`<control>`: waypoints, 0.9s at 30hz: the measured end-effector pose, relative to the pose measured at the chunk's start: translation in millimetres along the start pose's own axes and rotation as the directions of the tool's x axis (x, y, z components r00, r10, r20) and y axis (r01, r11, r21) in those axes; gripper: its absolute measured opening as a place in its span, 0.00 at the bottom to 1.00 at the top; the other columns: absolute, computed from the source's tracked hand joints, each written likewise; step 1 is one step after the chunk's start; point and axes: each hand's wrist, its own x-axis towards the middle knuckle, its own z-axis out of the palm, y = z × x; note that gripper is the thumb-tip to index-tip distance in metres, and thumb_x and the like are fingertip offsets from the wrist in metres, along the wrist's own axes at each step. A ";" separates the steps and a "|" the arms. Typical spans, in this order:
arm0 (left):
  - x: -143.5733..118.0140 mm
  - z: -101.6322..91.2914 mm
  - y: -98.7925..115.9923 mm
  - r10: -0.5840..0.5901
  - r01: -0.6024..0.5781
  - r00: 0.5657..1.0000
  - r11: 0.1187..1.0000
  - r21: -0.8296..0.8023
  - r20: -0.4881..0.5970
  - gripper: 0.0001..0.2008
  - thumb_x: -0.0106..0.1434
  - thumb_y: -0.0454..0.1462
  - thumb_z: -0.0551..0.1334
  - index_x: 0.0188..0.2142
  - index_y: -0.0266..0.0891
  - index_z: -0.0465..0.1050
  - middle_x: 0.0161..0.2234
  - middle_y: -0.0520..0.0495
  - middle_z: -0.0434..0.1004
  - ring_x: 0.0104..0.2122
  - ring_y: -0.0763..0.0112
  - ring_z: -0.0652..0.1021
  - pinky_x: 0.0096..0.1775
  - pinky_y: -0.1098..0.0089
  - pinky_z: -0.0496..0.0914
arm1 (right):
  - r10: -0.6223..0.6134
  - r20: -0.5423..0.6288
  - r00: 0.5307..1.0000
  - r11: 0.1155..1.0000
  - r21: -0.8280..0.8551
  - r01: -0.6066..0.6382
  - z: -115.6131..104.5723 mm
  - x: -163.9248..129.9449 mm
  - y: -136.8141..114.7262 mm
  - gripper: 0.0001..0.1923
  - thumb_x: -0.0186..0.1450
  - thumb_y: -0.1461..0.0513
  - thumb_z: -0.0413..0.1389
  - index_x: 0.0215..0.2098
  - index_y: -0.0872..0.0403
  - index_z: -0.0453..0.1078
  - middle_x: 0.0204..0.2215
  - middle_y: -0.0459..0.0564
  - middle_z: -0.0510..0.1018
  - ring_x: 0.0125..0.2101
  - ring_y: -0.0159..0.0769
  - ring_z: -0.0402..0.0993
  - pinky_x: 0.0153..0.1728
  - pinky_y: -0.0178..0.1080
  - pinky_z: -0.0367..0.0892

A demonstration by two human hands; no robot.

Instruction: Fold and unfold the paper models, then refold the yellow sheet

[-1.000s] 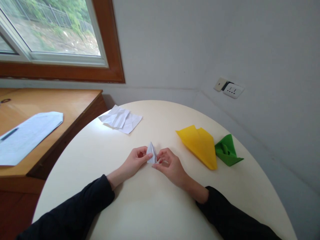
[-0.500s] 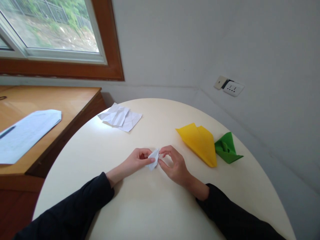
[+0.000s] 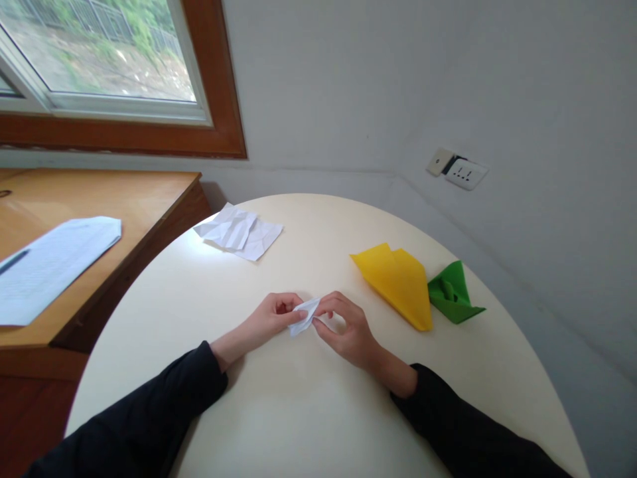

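A small folded white paper piece [image 3: 304,314] sits just above the round cream table [image 3: 279,411], pinched from both sides. My left hand [image 3: 271,318] grips its left end with thumb and fingers. My right hand [image 3: 346,325] holds its right end between thumb and forefinger. The paper lies tilted, nearly flat, between the two hands. Both arms wear dark sleeves and rest on the table.
A yellow folded paper [image 3: 398,282] and a green folded paper [image 3: 452,295] lie to the right. A creased white sheet [image 3: 239,232] lies at the table's far left. A wooden desk [image 3: 99,199] with a printed sheet [image 3: 44,265] stands left; a wall socket [image 3: 460,172] is at the right.
The white paper piece stood upright between my hands a second ago; it has been tipped over and now lies nearly flat. Both hands kept hold and shifted slightly right.
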 end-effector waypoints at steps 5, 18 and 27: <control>-0.8 1.4 4.1 0.006 -0.006 1.000 1.000 0.011 0.013 0.15 0.55 0.45 0.65 0.28 0.33 0.70 0.24 0.52 0.67 0.25 0.77 0.66 0.28 0.74 0.58 | 0.011 -0.021 1.000 1.000 0.002 -0.011 -0.1 0.6 -0.6 0.06 0.57 0.70 0.55 0.29 0.52 0.67 0.25 0.45 0.72 0.27 0.31 0.68 0.26 0.34 0.65; -0.2 7.7 2.8 0.052 -0.051 0.998 0.999 0.018 -0.031 0.16 0.52 0.45 0.67 0.29 0.34 0.67 0.25 0.51 0.70 0.26 0.75 0.69 0.30 0.72 0.62 | -0.003 -0.009 1.000 1.000 -0.002 0.003 0.4 0.6 -4.4 0.05 0.59 0.69 0.54 0.29 0.53 0.67 0.24 0.46 0.74 0.25 0.29 0.71 0.27 0.32 0.68; -3.4 11.0 6.7 0.094 -0.086 0.985 0.994 0.062 -0.143 0.17 0.51 0.46 0.67 0.29 0.34 0.68 0.25 0.50 0.71 0.26 0.74 0.70 0.30 0.72 0.63 | 0.079 0.005 0.997 0.995 0.067 -0.079 0.6 -2.4 -0.3 0.04 0.60 0.68 0.55 0.30 0.53 0.70 0.27 0.47 0.78 0.29 0.31 0.74 0.32 0.34 0.71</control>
